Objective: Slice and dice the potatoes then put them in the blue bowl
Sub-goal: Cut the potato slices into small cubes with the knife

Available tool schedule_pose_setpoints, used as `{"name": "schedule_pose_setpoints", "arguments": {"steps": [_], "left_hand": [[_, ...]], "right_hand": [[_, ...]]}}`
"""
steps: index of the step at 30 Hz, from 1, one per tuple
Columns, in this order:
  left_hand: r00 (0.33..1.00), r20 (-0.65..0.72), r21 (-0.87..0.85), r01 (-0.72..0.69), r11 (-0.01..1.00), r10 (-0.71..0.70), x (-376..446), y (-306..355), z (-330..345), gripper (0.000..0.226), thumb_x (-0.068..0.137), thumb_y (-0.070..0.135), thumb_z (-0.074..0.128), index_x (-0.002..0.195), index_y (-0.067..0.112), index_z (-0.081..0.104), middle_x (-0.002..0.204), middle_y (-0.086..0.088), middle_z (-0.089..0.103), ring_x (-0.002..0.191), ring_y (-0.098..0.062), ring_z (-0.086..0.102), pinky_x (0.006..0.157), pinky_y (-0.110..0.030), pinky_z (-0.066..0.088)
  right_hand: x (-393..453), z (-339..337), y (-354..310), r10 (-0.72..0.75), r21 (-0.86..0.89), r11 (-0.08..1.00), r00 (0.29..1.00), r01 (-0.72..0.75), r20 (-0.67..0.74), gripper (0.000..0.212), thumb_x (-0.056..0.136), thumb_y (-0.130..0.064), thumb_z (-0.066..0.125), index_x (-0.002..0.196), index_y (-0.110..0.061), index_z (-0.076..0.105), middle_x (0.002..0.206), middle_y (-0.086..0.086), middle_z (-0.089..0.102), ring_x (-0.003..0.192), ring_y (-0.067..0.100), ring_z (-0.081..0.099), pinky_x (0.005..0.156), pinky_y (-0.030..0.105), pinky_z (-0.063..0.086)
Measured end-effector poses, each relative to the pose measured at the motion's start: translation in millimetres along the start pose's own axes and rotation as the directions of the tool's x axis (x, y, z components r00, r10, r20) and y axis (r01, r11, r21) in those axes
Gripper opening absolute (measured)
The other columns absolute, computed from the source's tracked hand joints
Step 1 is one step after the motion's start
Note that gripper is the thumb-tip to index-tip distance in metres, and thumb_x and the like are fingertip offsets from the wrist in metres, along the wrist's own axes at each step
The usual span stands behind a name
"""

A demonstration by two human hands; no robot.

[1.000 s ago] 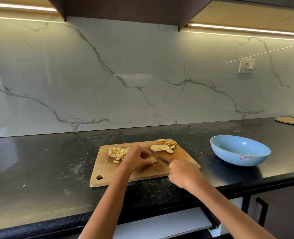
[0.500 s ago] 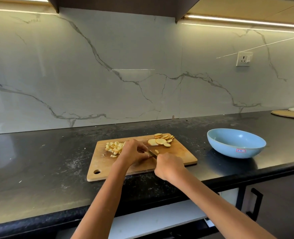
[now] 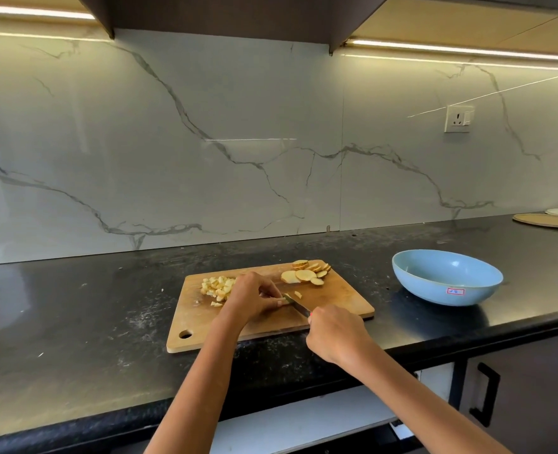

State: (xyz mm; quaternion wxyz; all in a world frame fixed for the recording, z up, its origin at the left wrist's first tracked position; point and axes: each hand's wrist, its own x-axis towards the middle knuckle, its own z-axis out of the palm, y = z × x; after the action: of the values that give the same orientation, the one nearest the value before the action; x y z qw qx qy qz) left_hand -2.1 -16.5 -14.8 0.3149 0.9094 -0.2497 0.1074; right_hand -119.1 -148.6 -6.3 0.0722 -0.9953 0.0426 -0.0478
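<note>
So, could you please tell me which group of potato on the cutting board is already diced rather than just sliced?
The diced pile at the board's far left, beside the left hand; the round slices lie at the far right.

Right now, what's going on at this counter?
A person is dicing potato on a wooden cutting board. The right hand grips a knife, and the left hand holds down the piece under the blade. Diced potato and potato slices wait on the board; the blue bowl looks empty.
</note>
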Motion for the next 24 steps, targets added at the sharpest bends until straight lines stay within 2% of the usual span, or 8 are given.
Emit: {"name": "schedule_pose_setpoints", "arguments": {"steps": [6, 9, 13, 19, 24], "left_hand": [[1.0, -0.015, -0.017, -0.003, 1.0, 0.003, 0, 3, 0, 0.013, 0.077, 0.018, 0.074, 0.088, 0.011, 0.074, 0.089, -0.002, 0.07, 0.079, -0.007, 0.057, 0.072, -0.016, 0.044], [1.0, -0.008, -0.072, 0.003, 0.997, -0.003, -1, 3, -2, 0.014, 0.075, 0.018, 0.075, 0.087, 0.011, 0.074, 0.089, -0.002, 0.07, 0.077, -0.007, 0.057, 0.07, -0.015, 0.046], [1.0, -0.016, -0.063, 0.019, 0.998, -0.02, -1, 0, -3, 0.015, 0.077, 0.01, 0.073, 0.092, 0.009, 0.074, 0.091, -0.002, 0.069, 0.07, 0.0, 0.052, 0.059, -0.008, 0.041], [0.999, -0.016, -0.044, 0.042, 0.998, -0.043, 0, 0, -1, 0.013, 0.077, 0.013, 0.073, 0.09, 0.01, 0.073, 0.091, -0.002, 0.069, 0.073, -0.003, 0.053, 0.06, -0.01, 0.042], [0.999, -0.031, -0.04, 0.008, 0.999, -0.009, 1, 0, -1, 0.016, 0.077, 0.015, 0.073, 0.093, 0.01, 0.073, 0.091, -0.003, 0.071, 0.072, -0.003, 0.056, 0.062, -0.01, 0.045]], "right_hand": [[2, -7, 6, 0.026, 0.036, 0.999, 1.0, -0.026, -0.002, 0.026, 0.094, -0.013, 0.041, 0.108, -0.005, 0.06, 0.108, 0.009, 0.063, 0.083, 0.023, 0.053, 0.067, 0.029, 0.036], [5, -12, 7, 0.022, 0.051, 0.998, 1.0, -0.021, -0.021, 0.027, 0.096, -0.018, 0.041, 0.113, -0.005, 0.059, 0.107, 0.008, 0.062, 0.091, 0.024, 0.058, 0.068, 0.029, 0.037], [6, -16, 0, -0.004, 0.062, 0.998, 1.0, 0.005, -0.022, 0.028, 0.096, -0.017, 0.04, 0.115, -0.006, 0.057, 0.091, 0.005, 0.054, 0.079, 0.02, 0.051, 0.064, 0.028, 0.036], [8, -13, -7, -0.013, 0.041, 0.999, 1.0, 0.013, 0.004, 0.029, 0.094, -0.015, 0.04, 0.114, -0.006, 0.058, 0.091, 0.006, 0.055, 0.08, 0.02, 0.051, 0.064, 0.027, 0.037], [8, -19, -2, -0.015, 0.062, 0.998, 1.0, 0.016, -0.027, 0.029, 0.095, -0.015, 0.039, 0.114, -0.005, 0.058, 0.088, 0.004, 0.052, 0.077, 0.019, 0.05, 0.052, 0.023, 0.031]]}}
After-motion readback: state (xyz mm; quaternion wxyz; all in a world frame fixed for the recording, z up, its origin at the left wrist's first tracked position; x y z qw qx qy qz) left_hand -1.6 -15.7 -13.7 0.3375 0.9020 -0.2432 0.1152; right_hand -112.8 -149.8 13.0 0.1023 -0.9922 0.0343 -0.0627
